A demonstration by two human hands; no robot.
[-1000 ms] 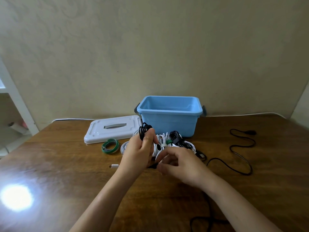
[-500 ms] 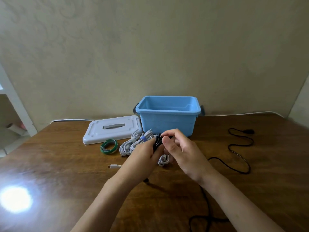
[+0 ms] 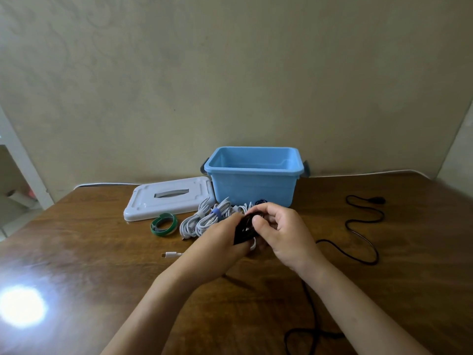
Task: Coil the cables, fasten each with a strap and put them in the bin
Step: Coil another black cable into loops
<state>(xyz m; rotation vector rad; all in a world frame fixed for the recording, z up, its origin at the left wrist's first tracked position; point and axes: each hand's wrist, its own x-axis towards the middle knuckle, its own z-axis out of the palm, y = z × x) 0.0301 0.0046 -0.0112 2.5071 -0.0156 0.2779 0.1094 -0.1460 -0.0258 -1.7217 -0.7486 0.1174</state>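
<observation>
My left hand (image 3: 220, 239) grips a small coil of black cable (image 3: 244, 228) above the wooden table. My right hand (image 3: 281, 231) curls round the same coil from the right, thumb on its top. The rest of that black cable (image 3: 363, 226) trails off to the right across the table and loops back near the front edge. Several white cable bundles (image 3: 204, 219) lie behind my hands, one bound with a blue strap. A roll of green strap (image 3: 163, 224) lies to their left. The open blue bin (image 3: 253, 172) stands behind them.
The bin's white lid (image 3: 169, 198) lies flat left of the bin. A loose white plug (image 3: 172, 254) rests on the table (image 3: 76, 252) near my left wrist. A bright glare spot sits at the front left. A wall rises right behind the table.
My right hand rose from the table to the black coil and now wraps it. The coil sank lower in my left hand. The view shifted slightly.
</observation>
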